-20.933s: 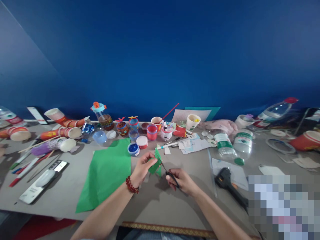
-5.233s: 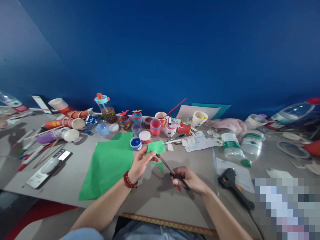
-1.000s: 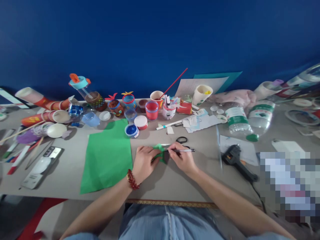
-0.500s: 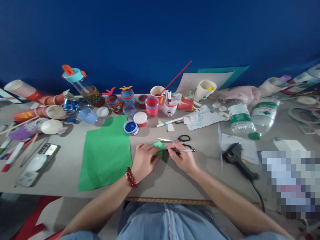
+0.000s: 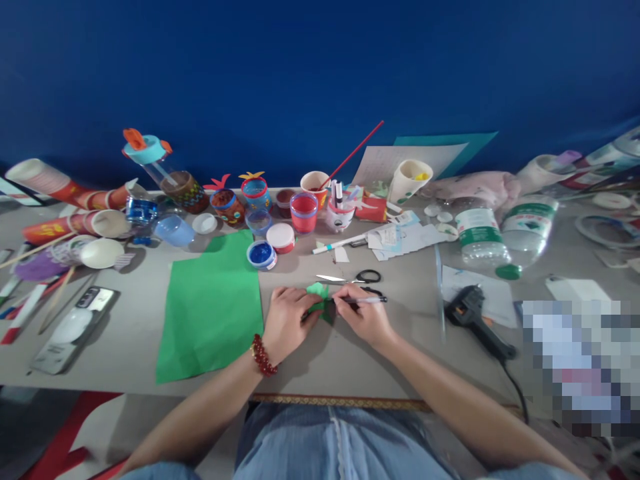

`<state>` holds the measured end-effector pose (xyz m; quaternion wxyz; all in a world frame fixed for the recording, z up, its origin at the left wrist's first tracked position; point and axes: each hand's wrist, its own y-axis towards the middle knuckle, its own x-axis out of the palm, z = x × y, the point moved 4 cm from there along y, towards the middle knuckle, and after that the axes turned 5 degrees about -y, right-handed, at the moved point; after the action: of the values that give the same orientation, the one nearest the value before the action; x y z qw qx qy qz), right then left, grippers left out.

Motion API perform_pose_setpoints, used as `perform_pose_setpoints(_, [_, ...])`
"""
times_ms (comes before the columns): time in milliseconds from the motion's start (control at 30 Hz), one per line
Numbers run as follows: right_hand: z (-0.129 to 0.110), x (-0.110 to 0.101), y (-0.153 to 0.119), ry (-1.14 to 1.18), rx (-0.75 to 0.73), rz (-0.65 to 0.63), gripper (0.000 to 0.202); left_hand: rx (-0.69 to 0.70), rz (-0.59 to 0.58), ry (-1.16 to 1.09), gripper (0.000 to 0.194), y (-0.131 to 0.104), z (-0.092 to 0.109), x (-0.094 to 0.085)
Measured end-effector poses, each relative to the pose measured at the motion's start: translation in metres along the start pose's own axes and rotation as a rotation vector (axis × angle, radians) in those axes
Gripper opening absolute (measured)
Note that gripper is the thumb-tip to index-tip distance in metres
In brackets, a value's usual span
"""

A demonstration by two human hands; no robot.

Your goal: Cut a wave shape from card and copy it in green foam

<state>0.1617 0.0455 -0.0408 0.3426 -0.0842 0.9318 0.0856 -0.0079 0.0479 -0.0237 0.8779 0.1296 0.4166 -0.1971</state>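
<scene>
My left hand (image 5: 290, 319), with a red bead bracelet at its wrist, pins a small green paper cutout (image 5: 318, 289) between its fingers against the table. Part of the cutout is hidden under those fingers, and a dark bit beneath them is too small to name. My right hand (image 5: 364, 315) grips a pen (image 5: 371, 300), its tip at the cutout's right edge and its back end pointing right. Just beyond both hands lies a pair of scissors (image 5: 369, 275) with black handles, blades apart. A large green sheet (image 5: 213, 307) rests left of my left hand.
Open blue paint (image 5: 262, 255), a lidded paint jar (image 5: 281, 238) and several decorated cups line the back. A black glue gun (image 5: 480, 323) and plastic bottles (image 5: 483, 233) are on the right. Paper cups, markers and a phone-like device (image 5: 75, 330) are on the left.
The back end of the pen has shifted slightly left and down in my right hand. My left hand and the green cutout stay where they were.
</scene>
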Motion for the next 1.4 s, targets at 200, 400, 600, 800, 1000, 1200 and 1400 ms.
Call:
perform_pose_setpoints(200, [-0.0008,-0.0004,0.0006,-0.009,0.01,-0.005,0.01,0.006,0.006,0.001,0.017,0.0005,-0.0001,0.0005])
perform_pose_setpoints(400, [-0.0015,-0.0009,0.0006,-0.02,0.003,0.007,0.01,0.002,0.007,0.018,0.016,0.0004,0.0007,-0.0007])
perform_pose_setpoints(600, [-0.0004,-0.0007,0.0018,-0.022,0.031,0.007,0.011,0.011,0.01,0.017,0.015,0.0005,0.0022,-0.0015])
perform_pose_setpoints(800, [0.0019,0.0004,0.0007,-0.007,0.04,0.009,0.01,0.011,0.015,0.018,0.016,0.0005,0.0009,0.0])
perform_pose_setpoints(1000, [0.0016,-0.0001,0.0013,-0.021,0.044,0.014,0.01,0.01,0.02,0.021,0.015,0.0,0.0007,-0.0006])
perform_pose_setpoints(1200, [0.0013,-0.0014,0.0008,-0.016,0.032,0.04,0.012,0.011,0.019,0.015,0.015,-0.0003,-0.0001,0.0002])
perform_pose_setpoints(1400, [-0.0001,-0.002,0.0006,-0.015,0.033,0.032,0.012,0.016,0.026,0.01,0.015,-0.0003,0.0011,-0.0006])
